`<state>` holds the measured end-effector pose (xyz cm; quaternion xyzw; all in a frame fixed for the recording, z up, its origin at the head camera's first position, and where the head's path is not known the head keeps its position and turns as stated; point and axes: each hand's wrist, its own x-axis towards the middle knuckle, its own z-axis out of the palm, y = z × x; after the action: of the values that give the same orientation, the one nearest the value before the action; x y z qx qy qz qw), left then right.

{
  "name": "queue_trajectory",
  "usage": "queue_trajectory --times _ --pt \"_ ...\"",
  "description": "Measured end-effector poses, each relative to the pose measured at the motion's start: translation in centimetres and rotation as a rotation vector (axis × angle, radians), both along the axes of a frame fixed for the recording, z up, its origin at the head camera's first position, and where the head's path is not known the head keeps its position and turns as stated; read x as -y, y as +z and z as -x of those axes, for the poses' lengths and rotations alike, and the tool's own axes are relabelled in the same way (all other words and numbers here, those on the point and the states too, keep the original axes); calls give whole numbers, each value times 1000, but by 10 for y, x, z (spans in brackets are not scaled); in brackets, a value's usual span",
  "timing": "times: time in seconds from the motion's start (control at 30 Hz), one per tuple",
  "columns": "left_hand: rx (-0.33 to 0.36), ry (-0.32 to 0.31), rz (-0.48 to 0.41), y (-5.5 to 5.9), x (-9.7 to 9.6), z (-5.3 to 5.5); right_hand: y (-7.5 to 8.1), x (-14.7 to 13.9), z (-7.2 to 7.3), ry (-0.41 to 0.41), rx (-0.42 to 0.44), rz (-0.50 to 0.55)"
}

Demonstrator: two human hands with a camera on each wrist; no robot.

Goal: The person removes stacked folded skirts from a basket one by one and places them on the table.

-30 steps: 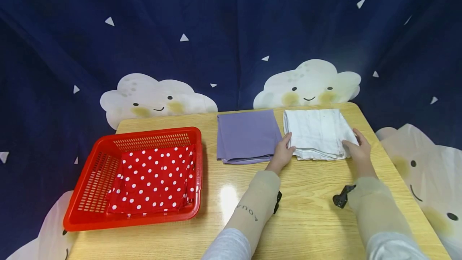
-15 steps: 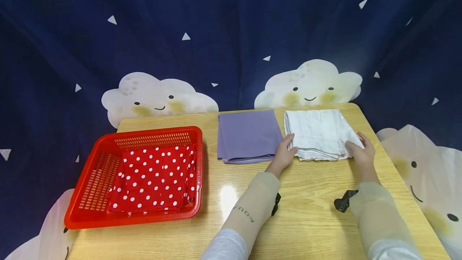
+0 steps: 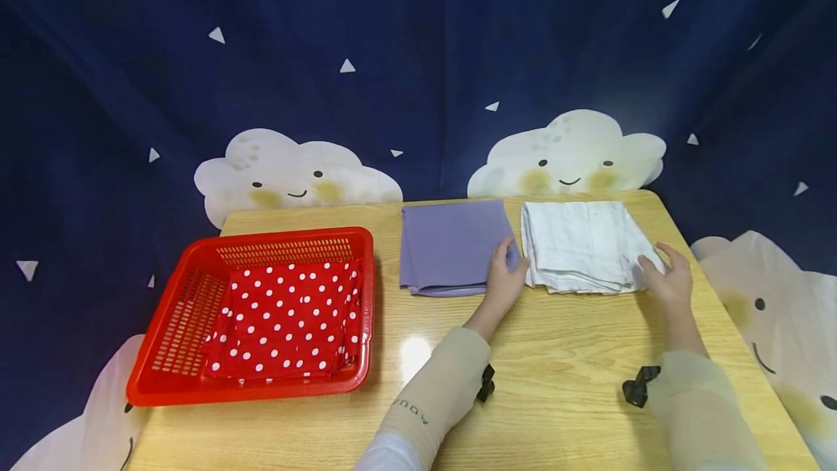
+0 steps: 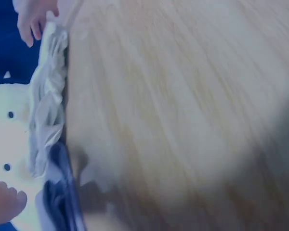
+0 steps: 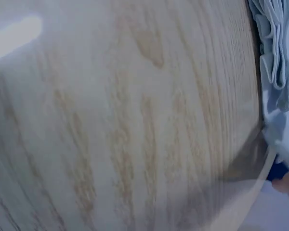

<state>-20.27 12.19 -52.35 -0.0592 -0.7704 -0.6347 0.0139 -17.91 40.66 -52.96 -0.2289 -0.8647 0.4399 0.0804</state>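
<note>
A folded white cloth (image 3: 575,242) lies at the far right of the wooden table, with a folded purple cloth (image 3: 451,242) close to its left. My left hand (image 3: 506,282) is over the purple cloth's near right corner, thumb and fingers spread apart, the thumb tip close to the white cloth. In the left wrist view its fingertips appear beside the layered edge of the purple cloth (image 4: 62,192). My right hand (image 3: 672,286) is at the white cloth's right corner, thumb and fingers spread around it. Only a blurred fingertip shows below the white cloth (image 5: 274,53) in the right wrist view.
A red plastic basket (image 3: 369,296) stands on the left of the table (image 3: 562,376), holding a folded red cloth with white dots (image 3: 281,325). Behind the table hangs a dark blue curtain (image 3: 418,57) with smiling clouds.
My left hand has come off the white cloth's left edge and moved left over the purple cloth. My right hand has shifted slightly right. The view has turned a little left.
</note>
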Motion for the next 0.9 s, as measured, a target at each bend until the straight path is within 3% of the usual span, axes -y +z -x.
queue_trajectory --times 0.17,0.4,0.57,0.67,0.9 --pt "-97 28 73 12 21 -3 10 14 0 13 -104 -112" --pt "-221 129 117 22 45 -11 27 53 -1 52 -207 -95" --pt "-330 185 215 30 64 -19 35 83 -1 124 -295 -91" --pt "-357 207 256 36 75 -25 40 99 -1 167 -348 -91" --pt "-343 223 306 54 101 -42 47 138 -1 332 -461 -124"
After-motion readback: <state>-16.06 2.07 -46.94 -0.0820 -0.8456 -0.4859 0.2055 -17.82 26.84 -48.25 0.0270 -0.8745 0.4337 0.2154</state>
